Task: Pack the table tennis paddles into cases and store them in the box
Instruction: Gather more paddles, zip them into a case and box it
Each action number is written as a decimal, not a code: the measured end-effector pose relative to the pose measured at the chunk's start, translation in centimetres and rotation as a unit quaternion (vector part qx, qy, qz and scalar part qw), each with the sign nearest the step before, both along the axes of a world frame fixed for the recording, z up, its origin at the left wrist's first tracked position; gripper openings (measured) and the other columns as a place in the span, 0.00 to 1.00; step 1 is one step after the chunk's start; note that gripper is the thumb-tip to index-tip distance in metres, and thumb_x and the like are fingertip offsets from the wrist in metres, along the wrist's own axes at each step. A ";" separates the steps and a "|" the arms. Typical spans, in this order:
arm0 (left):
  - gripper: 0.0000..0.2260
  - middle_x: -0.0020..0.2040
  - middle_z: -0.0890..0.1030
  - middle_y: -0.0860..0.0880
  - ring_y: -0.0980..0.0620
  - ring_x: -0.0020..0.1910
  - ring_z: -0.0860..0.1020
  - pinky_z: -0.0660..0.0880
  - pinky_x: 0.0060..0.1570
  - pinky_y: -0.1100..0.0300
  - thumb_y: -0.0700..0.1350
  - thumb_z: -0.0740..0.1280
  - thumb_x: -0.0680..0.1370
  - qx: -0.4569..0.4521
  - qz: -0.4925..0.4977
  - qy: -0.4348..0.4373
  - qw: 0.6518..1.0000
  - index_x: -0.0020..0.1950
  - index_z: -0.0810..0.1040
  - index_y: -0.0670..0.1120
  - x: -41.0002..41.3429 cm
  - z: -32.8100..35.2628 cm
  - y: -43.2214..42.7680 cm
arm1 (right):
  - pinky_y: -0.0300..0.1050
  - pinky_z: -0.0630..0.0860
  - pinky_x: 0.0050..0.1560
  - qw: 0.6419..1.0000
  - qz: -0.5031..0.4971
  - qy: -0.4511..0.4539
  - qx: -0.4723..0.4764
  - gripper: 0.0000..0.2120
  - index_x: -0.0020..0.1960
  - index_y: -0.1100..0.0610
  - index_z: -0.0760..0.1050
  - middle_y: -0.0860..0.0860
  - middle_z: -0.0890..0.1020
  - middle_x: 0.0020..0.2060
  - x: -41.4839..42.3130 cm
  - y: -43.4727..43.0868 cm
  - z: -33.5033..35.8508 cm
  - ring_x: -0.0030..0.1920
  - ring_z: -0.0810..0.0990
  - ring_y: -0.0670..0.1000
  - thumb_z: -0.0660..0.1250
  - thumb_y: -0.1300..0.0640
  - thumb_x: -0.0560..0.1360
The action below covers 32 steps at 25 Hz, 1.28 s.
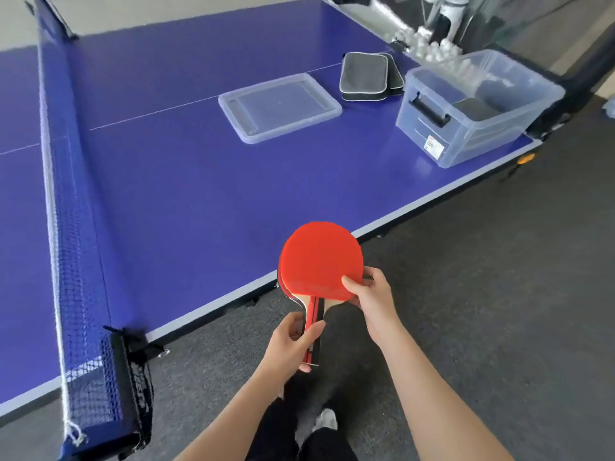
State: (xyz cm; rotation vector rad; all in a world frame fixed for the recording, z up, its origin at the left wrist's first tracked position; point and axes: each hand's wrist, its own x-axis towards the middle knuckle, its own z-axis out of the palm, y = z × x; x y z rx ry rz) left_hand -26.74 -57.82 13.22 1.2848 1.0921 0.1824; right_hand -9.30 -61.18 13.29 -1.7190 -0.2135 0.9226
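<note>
The left hand (pixel 293 341) is clenched round the handles (pixel 314 316) of the stacked paddles (pixel 319 257), its fingers wrapped from beneath and its thumb laid across the top of the grip. The right hand (pixel 372 294) pinches the lower right rim of the top blade, with the thumb pressed flat on the red rubber and the other fingers tucked under the edge. A second blade edge peeps out below and to the left of the top one; whether more than two are in the stack cannot be told.

Both bare forearms reach forward and slightly inward from the lower edge of the view. They hold the paddles face up in the air, blades pointing away from the person.

The paddles are well apart from the clear box (pixel 482 141), nearer the person and to the box's left, over the near edge of the blue desk (pixel 199 194) and the grey floor (pixel 499 294).

The box stands open on the desk's far right corner, with a dark case (pixel 476 109) lying inside it. Left of the box lies its clear lid (pixel 279 108), flat on the desk. Between lid and box, a little farther back, sit stacked black cases (pixel 364 76). Beyond the box is a heap of white balls (pixel 432 49). Far to the box's left the net (pixel 66 227) crosses the desk.
</note>
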 end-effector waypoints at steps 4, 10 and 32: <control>0.09 0.45 0.78 0.41 0.57 0.35 0.80 0.78 0.30 0.63 0.53 0.68 0.76 -0.004 0.098 0.004 0.995 0.53 0.75 0.52 -2.6 -0.6 4.8 | 0.38 0.76 0.43 0.995 0.094 0.016 0.002 0.18 0.58 0.51 0.69 0.46 0.78 0.49 -2.3 8.1 -0.6 0.49 0.79 0.46 0.72 0.55 0.73; 0.15 0.38 0.76 0.49 0.52 0.37 0.79 0.80 0.43 0.50 0.54 0.68 0.76 -0.023 0.225 -0.002 0.974 0.58 0.74 0.48 -7.5 -2.7 14.4 | 0.46 0.80 0.48 0.979 0.199 0.028 -0.022 0.17 0.57 0.52 0.70 0.51 0.80 0.52 -7.7 21.5 -1.9 0.49 0.81 0.51 0.73 0.56 0.72; 0.15 0.46 0.67 0.48 0.46 0.38 0.78 0.81 0.31 0.51 0.54 0.70 0.74 -0.049 0.351 0.113 0.928 0.57 0.76 0.48 -12.2 -6.9 22.7 | 0.50 0.78 0.55 0.913 0.385 -0.005 -0.132 0.16 0.58 0.50 0.71 0.49 0.79 0.52 -13.9 34.6 -6.8 0.52 0.79 0.50 0.71 0.53 0.72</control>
